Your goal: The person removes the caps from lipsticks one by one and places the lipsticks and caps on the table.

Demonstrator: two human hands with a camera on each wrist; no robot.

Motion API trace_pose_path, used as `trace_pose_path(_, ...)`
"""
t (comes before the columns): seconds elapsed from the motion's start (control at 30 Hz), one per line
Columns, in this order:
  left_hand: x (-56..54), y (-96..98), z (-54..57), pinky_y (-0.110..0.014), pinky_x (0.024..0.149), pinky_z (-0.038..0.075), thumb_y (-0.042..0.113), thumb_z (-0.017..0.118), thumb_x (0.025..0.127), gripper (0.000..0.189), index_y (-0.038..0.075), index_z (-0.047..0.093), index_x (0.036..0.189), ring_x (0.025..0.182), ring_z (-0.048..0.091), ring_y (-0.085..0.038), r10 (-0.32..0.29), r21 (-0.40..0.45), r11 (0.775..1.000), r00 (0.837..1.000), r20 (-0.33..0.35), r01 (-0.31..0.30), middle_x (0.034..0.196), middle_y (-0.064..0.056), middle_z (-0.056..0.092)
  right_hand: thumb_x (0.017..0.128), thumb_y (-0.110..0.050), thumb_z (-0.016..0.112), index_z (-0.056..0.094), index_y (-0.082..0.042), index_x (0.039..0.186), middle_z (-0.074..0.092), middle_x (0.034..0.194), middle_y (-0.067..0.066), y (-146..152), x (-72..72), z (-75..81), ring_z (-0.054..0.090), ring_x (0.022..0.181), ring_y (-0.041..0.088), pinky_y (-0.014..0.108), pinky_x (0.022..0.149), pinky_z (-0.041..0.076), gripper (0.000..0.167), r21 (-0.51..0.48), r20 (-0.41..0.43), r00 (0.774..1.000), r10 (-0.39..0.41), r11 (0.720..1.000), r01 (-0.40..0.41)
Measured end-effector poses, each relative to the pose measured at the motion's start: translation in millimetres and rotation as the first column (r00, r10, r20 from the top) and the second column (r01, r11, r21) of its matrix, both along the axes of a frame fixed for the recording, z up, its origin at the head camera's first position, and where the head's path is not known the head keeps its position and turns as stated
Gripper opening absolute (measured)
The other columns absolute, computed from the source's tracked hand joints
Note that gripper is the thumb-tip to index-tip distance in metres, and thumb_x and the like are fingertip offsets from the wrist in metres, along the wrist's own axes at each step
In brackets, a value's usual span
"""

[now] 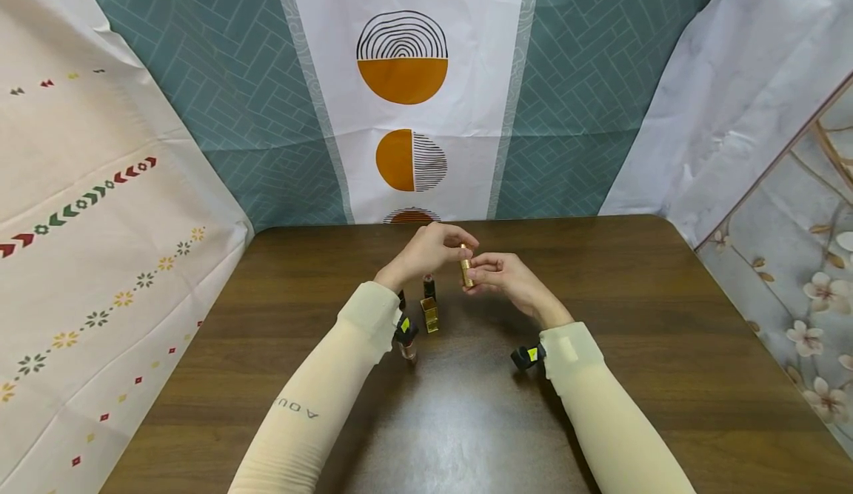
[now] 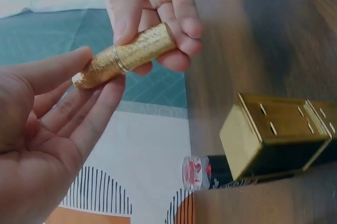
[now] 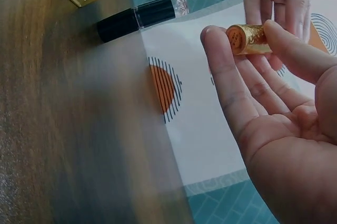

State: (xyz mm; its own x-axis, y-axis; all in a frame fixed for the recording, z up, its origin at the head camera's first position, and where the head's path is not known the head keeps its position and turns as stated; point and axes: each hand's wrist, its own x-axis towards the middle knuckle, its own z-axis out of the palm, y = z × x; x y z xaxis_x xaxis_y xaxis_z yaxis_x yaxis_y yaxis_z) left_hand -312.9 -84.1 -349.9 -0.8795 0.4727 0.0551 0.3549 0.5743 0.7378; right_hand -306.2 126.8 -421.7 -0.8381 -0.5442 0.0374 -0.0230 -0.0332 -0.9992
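Observation:
Above the table, both hands hold one gold, textured lipstick tube [image 1: 466, 266]. My left hand [image 1: 429, 251] pinches its upper end between thumb and fingers. Around the lower end, my right hand [image 1: 509, 281] has its thumb and fingers. In the left wrist view a thin seam rings the middle of the lipstick tube [image 2: 124, 58], and its two parts sit together. The flat end of the lipstick tube [image 3: 239, 39] faces the camera in the right wrist view. Nearest the hands on the table stand a gold-and-black lipstick [image 1: 429, 315] and a black lipstick with a clear end [image 1: 429, 286].
Beside the left wrist stands a small clear-looking tube [image 1: 409, 350], partly hidden by the wrist camera. Another dark item [image 1: 402, 299] is mostly covered by the left forearm. The brown wooden table [image 1: 666, 316] ends at a patterned cloth backdrop [image 1: 573, 109].

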Motion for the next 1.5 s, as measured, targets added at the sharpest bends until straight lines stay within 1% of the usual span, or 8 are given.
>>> trace_pose_path(0.13,-0.4,1.7,0.4,-0.043,0.103,0.051,0.015,0.071,0.101,0.02,0.014,0.076,0.12,0.117,0.067,-0.019,0.002,0.067,0.998,1.0,0.003,-0.002,0.115,-0.001,0.076,0.104,-0.003,0.061,0.057,0.017,0.128,0.076,0.102,0.013,-1,-0.7,-1.4,0.075,0.092,0.022,0.061,0.1,0.05,0.031,-0.015,0.002,1.0,-0.002,1.0,0.002)
trace_pose_path(0.57,-0.4,11.4,-6.8,-0.043,0.096,0.054,0.016,0.075,0.098,0.025,0.012,0.075,0.123,0.106,0.07,-0.018,0.094,0.167,0.981,0.996,0.004,-0.094,0.11,-0.001,0.076,0.104,0.0,0.06,0.057,0.014,0.126,0.075,0.103,0.005,-5,3.9,0.0,0.076,0.095,0.022,0.057,0.105,0.048,0.026,-0.117,0.066,0.995,-0.079,0.989,0.086)
trace_pose_path(0.83,0.1,13.2,-4.4,-0.044,0.096,0.054,0.017,0.077,0.096,0.02,0.012,0.079,0.115,0.105,0.069,-0.02,0.149,0.188,0.971,0.989,0.004,-0.147,0.106,-0.002,0.077,0.102,0.0,0.062,0.057,0.016,0.127,0.071,0.117,0.027,-6,3.5,2.6,0.076,0.1,0.028,0.058,0.106,0.047,0.03,-0.133,0.067,0.994,-0.088,0.986,0.096)
trace_pose_path(1.13,-1.3,13.8,0.4,-0.037,0.088,0.055,0.019,0.079,0.094,0.018,0.014,0.081,0.112,0.104,0.068,-0.018,0.175,0.214,0.961,0.984,0.028,-0.177,0.103,0.0,0.078,0.102,0.0,0.063,0.057,0.017,0.125,0.076,0.106,0.017,-4,4.0,9.5,0.076,0.093,0.023,0.054,0.102,0.052,0.029,-0.101,0.037,0.994,-0.105,0.989,0.109)
trace_pose_path(1.23,-4.6,11.4,4.9,-0.035,0.087,0.057,0.017,0.079,0.094,0.019,0.011,0.08,0.113,0.1,0.072,-0.019,0.202,0.305,0.928,0.977,0.066,-0.213,0.105,-0.003,0.078,0.101,-0.001,0.066,0.06,0.015,0.122,0.077,0.103,0.015,-3,2.3,6.1,0.076,0.091,0.02,0.055,0.101,0.052,0.027,-0.022,0.003,0.996,-0.09,0.996,0.09)
trace_pose_path(1.37,-9.4,5.7,15.5,-0.036,0.086,0.06,0.011,0.078,0.095,0.021,0.006,0.078,0.115,0.095,0.074,-0.024,0.26,0.461,0.845,0.962,0.088,-0.271,0.109,-0.008,0.077,0.099,-0.002,0.069,0.062,0.013,0.119,0.078,0.098,0.011,1,1.1,1.3,0.077,0.092,0.022,0.052,0.098,0.054,0.026,0.05,-0.007,0.995,-0.098,0.994,0.098)
trace_pose_path(1.43,-11.1,4.5,19.3,-0.036,0.086,0.06,0.009,0.078,0.095,0.021,0.004,0.077,0.116,0.095,0.074,-0.025,0.269,0.479,0.836,0.96,0.071,-0.27,0.111,-0.01,0.076,0.099,-0.002,0.069,0.06,0.013,0.12,0.078,0.1,0.013,4,1.2,1.9,0.077,0.093,0.025,0.054,0.1,0.053,0.027,0.025,0.0,0.992,-0.129,0.991,0.129)
trace_pose_path(1.5,-12.2,6.1,20.0,-0.035,0.085,0.06,0.01,0.078,0.095,0.023,0.005,0.077,0.117,0.096,0.074,-0.025,0.265,0.452,0.853,0.962,0.059,-0.262,0.112,-0.01,0.076,0.1,-0.002,0.068,0.059,0.013,0.121,0.077,0.101,0.014,6,0.8,3.7,0.077,0.094,0.027,0.056,0.102,0.051,0.027,-0.01,0.004,0.987,-0.161,0.987,0.161)
